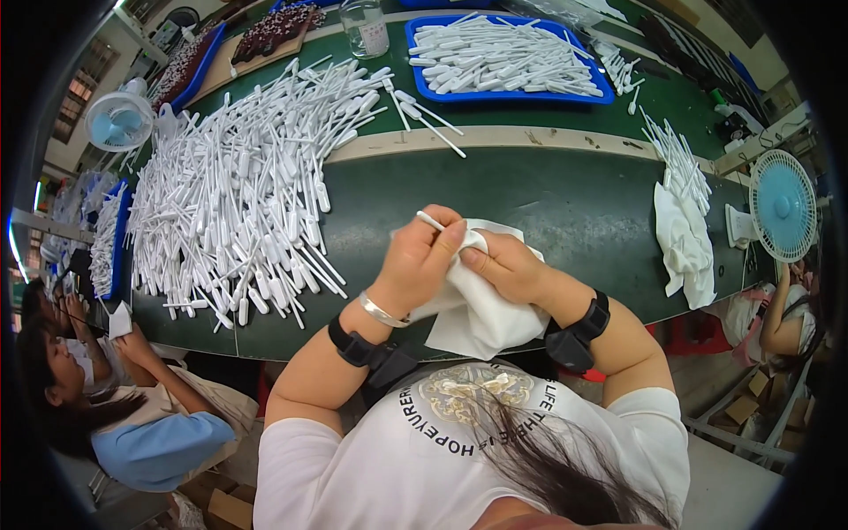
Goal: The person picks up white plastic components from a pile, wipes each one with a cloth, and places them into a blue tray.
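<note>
Over the near edge of the dark green table, my left hand [417,256] is closed around a slim white stick [430,221], whose thin end pokes out above the fingers. My right hand [511,265] pinches a white cloth [484,309] around the stick's other end, close against the left hand. The cloth hangs in folds below both hands, and the covered part of the stick is hidden. To the left lies a large heap of similar white sticks [252,185] with thin stems and wider paddle-like ends.
A blue tray [608,95] full of white sticks stands at the back, with a glass jar [364,31] beside it. At right, more sticks [680,168] lie by a white cloth [685,247] and a fan [783,205]. Another fan [119,119] stands left. Co-workers sit on both sides.
</note>
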Action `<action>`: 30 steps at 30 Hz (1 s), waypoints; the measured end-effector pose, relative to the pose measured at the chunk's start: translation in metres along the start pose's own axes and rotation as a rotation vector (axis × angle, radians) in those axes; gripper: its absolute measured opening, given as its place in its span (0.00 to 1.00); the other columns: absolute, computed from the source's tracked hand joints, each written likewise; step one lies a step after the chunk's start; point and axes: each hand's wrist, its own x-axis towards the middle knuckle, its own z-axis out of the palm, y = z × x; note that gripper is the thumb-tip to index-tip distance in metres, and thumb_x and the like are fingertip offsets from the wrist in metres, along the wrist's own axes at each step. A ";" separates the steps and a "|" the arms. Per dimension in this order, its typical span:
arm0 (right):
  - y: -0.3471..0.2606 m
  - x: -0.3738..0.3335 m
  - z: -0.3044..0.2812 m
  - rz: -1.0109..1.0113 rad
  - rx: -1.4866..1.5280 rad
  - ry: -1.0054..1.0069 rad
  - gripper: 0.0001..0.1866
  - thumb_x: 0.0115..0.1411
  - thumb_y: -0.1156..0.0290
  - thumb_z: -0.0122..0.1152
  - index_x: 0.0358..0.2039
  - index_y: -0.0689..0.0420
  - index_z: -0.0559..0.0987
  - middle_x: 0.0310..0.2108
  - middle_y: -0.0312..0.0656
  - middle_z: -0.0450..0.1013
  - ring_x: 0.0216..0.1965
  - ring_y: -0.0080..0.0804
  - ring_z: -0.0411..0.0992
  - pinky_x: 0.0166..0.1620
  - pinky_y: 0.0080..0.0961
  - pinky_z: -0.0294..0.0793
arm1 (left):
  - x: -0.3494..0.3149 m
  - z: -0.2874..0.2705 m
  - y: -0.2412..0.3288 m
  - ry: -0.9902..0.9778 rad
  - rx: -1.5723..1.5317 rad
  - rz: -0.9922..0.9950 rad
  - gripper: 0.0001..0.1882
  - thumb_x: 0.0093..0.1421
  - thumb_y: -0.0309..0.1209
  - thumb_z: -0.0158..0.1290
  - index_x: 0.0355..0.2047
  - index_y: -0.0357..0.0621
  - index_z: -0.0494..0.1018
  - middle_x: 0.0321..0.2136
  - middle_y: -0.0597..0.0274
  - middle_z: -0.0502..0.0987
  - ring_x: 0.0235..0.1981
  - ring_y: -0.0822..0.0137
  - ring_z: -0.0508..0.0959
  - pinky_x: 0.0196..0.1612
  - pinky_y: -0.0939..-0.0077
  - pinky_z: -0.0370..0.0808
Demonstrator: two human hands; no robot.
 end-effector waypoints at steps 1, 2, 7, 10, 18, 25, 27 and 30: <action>-0.001 -0.002 -0.002 0.004 0.003 0.006 0.13 0.60 0.64 0.45 0.38 0.59 0.71 0.32 0.35 0.69 0.34 0.20 0.66 0.37 0.19 0.67 | 0.000 -0.001 0.000 -0.007 -0.001 -0.003 0.08 0.60 0.30 0.43 0.26 0.41 0.65 0.16 0.69 0.65 0.14 0.80 0.61 0.17 0.89 0.58; -0.003 -0.003 -0.007 0.044 0.076 -0.015 0.13 0.60 0.64 0.45 0.39 0.59 0.71 0.32 0.35 0.69 0.34 0.19 0.66 0.37 0.18 0.66 | -0.001 -0.004 0.001 0.013 -0.114 -0.071 0.08 0.60 0.31 0.43 0.27 0.40 0.66 0.16 0.68 0.65 0.15 0.80 0.62 0.18 0.89 0.59; -0.001 -0.007 -0.030 0.175 0.268 -0.039 0.13 0.60 0.64 0.45 0.39 0.60 0.71 0.33 0.35 0.69 0.35 0.19 0.65 0.38 0.17 0.66 | 0.010 -0.032 0.002 0.132 -0.468 -0.173 0.07 0.59 0.31 0.45 0.28 0.40 0.67 0.17 0.67 0.68 0.15 0.80 0.64 0.19 0.89 0.61; 0.003 -0.003 -0.026 0.158 0.267 0.010 0.13 0.60 0.64 0.46 0.38 0.59 0.71 0.33 0.34 0.69 0.34 0.20 0.66 0.38 0.18 0.66 | 0.013 -0.033 -0.003 0.169 -0.532 -0.173 0.07 0.58 0.31 0.46 0.28 0.40 0.67 0.17 0.65 0.69 0.15 0.79 0.65 0.18 0.89 0.62; 0.005 -0.002 -0.007 -0.013 0.141 0.170 0.13 0.59 0.63 0.47 0.35 0.59 0.71 0.27 0.37 0.71 0.27 0.21 0.67 0.33 0.20 0.67 | 0.004 -0.015 0.001 0.084 -0.394 -0.244 0.07 0.58 0.30 0.47 0.26 0.40 0.68 0.16 0.63 0.70 0.14 0.76 0.67 0.17 0.88 0.63; 0.000 -0.007 -0.036 0.204 0.667 0.293 0.14 0.60 0.61 0.45 0.33 0.60 0.72 0.25 0.34 0.70 0.26 0.19 0.67 0.31 0.17 0.67 | 0.023 -0.013 0.006 0.132 -0.567 -0.258 0.05 0.57 0.28 0.47 0.27 0.40 0.68 0.18 0.62 0.71 0.15 0.73 0.69 0.18 0.84 0.65; 0.001 -0.009 -0.050 0.206 0.866 0.411 0.15 0.60 0.59 0.46 0.32 0.59 0.73 0.25 0.34 0.70 0.26 0.18 0.67 0.31 0.16 0.67 | 0.037 -0.009 0.010 0.077 -0.620 -0.369 0.04 0.57 0.27 0.47 0.28 0.40 0.68 0.19 0.61 0.71 0.16 0.72 0.70 0.19 0.83 0.67; 0.010 -0.013 -0.065 0.218 0.973 0.508 0.16 0.59 0.58 0.46 0.31 0.59 0.73 0.25 0.33 0.70 0.25 0.17 0.66 0.30 0.16 0.67 | 0.073 -0.007 0.011 0.028 -0.670 -0.420 0.03 0.56 0.26 0.46 0.30 0.41 0.68 0.21 0.61 0.72 0.18 0.72 0.71 0.21 0.82 0.68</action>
